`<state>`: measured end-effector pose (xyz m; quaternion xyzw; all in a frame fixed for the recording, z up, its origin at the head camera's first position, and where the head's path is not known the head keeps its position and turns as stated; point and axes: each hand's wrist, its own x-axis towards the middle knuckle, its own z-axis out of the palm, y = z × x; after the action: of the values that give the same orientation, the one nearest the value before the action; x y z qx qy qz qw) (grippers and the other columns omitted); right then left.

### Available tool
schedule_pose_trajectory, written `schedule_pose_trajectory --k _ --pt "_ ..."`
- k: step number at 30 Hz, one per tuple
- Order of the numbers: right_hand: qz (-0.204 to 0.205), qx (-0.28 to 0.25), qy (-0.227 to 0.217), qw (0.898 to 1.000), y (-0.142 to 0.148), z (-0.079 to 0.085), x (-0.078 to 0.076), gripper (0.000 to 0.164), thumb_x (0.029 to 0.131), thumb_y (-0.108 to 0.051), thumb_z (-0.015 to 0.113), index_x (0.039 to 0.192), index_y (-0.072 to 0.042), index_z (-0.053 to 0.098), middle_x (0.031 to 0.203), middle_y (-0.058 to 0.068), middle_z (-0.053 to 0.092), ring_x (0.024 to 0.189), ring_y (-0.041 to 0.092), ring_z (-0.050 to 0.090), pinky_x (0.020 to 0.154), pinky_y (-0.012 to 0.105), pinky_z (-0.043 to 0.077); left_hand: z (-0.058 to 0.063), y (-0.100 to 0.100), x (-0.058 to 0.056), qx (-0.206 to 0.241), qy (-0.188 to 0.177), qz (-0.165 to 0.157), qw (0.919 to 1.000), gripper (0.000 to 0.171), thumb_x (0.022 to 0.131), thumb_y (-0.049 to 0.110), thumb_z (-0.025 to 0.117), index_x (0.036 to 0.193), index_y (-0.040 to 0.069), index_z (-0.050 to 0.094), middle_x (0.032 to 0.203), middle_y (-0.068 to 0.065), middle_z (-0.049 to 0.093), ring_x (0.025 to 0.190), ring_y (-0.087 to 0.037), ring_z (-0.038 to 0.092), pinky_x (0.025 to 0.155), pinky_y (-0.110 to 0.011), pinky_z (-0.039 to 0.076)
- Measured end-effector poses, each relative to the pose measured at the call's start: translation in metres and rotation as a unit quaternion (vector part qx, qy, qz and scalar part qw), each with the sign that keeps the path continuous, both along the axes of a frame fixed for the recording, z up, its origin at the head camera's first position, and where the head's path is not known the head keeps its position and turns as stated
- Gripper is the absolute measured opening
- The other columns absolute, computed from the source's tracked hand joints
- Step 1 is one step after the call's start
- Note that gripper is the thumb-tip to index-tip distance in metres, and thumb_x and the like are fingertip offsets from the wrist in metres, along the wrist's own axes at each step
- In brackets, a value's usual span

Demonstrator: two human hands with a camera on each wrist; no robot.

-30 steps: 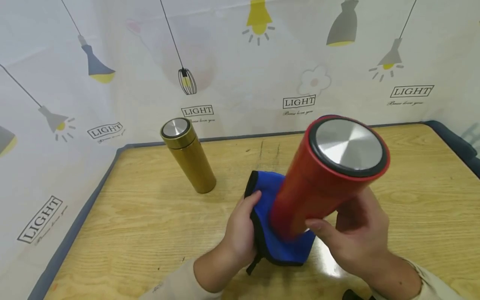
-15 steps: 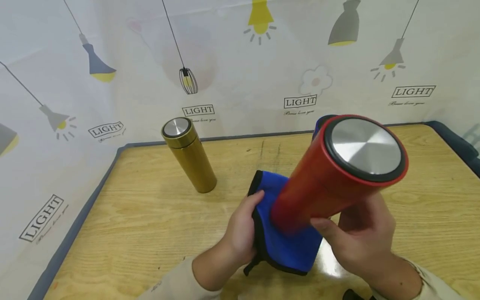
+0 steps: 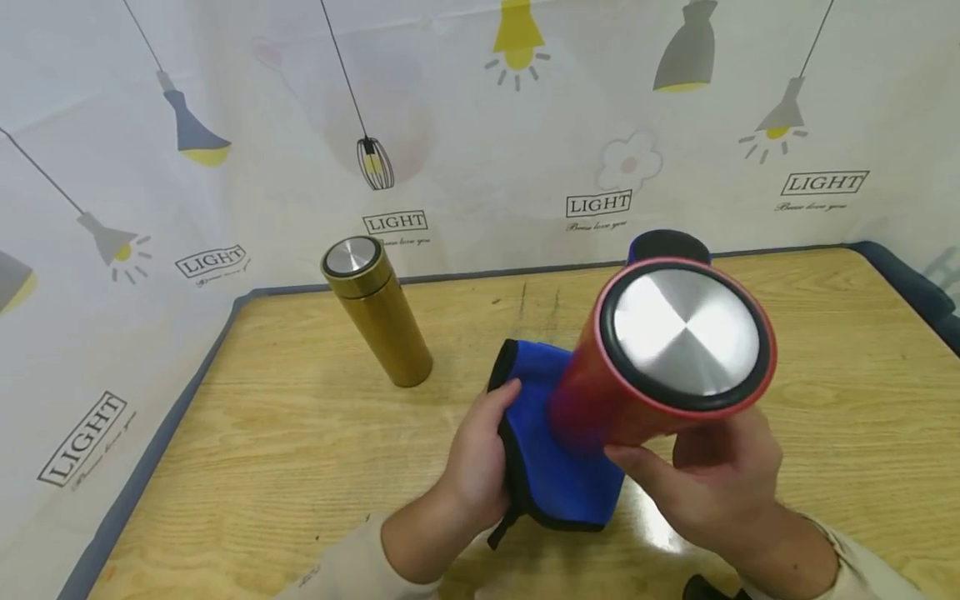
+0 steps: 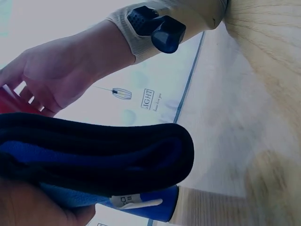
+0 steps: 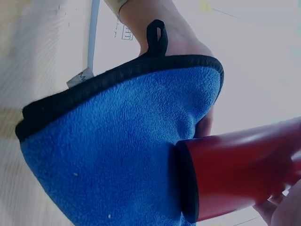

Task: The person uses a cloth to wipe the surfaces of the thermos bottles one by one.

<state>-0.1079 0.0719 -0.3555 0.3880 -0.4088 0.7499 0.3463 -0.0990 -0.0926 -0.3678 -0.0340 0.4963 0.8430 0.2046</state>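
Note:
My left hand (image 3: 480, 458) grips a folded blue towel (image 3: 573, 492) with black edging and a hanging loop, seen fuzzy and close in the right wrist view. My right hand (image 3: 723, 492) holds a red thermos (image 3: 637, 400) at a slant above the table. Its round silver-and-black end (image 3: 686, 329) faces up toward the head camera. The thermos's other, black-rimmed end (image 5: 190, 183) presses into the towel, with the left hand's fingers behind the cloth.
A gold thermos (image 3: 386, 329) stands upright at left on the wooden table (image 3: 277, 450). Behind the red one is a blue cylinder with a dark top (image 3: 670, 244), mostly hidden in the head view. A lamp-printed curtain (image 3: 480, 142) borders the table's back and left.
The red thermos swung up and right, then back left and lower, its silver end now turned more toward the head camera. The towel shifted slightly with it; the left hand keeps its grip.

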Motion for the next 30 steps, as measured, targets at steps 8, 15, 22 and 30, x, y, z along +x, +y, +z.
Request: schedule_pose_trajectory --k 8,15,22,30 --pt "-0.043 0.004 -0.029 0.999 0.003 0.005 -0.005 0.057 0.072 0.002 0.086 0.113 0.025 0.053 0.107 0.02 0.067 0.092 0.021 0.069 0.081 0.023 0.056 0.001 0.001 0.0 -0.011 0.03 0.009 0.9994 0.04 0.104 0.032 0.032 0.138 0.015 0.043 0.116 0.002 0.064 0.101 -0.014 0.063 0.086 -0.035 0.053" --pt "-0.038 0.026 -0.05 0.998 0.006 0.008 -0.005 0.063 0.073 0.001 0.085 0.12 0.024 0.049 0.116 0.021 0.065 0.1 0.024 0.068 0.086 0.025 0.056 0.004 0.0 0.003 -0.024 0.054 0.044 0.9973 0.044 0.105 0.032 0.03 0.144 0.013 0.039 0.126 -0.004 0.059 0.11 -0.015 0.059 0.093 -0.034 0.05" --pt "-0.041 0.056 -0.06 0.996 0.007 0.001 -0.007 0.062 0.074 -0.001 0.085 0.118 0.024 0.05 0.112 0.016 0.066 0.091 0.02 0.067 0.078 0.021 0.055 0.003 -0.001 0.001 -0.017 0.07 0.058 0.9957 0.043 0.105 0.029 0.027 0.141 0.011 0.042 0.124 -0.003 0.06 0.111 -0.017 0.059 0.095 -0.036 0.05" --pt "-0.06 0.125 -0.109 0.984 0.012 -0.007 -0.008 0.062 0.076 -0.006 0.085 0.12 0.022 0.051 0.116 0.011 0.066 0.095 0.017 0.065 0.082 0.021 0.054 0.006 -0.004 -0.001 -0.023 0.09 0.084 0.9922 0.042 0.104 0.027 0.028 0.14 0.009 0.042 0.125 -0.005 0.058 0.112 -0.019 0.057 0.097 -0.036 0.049"
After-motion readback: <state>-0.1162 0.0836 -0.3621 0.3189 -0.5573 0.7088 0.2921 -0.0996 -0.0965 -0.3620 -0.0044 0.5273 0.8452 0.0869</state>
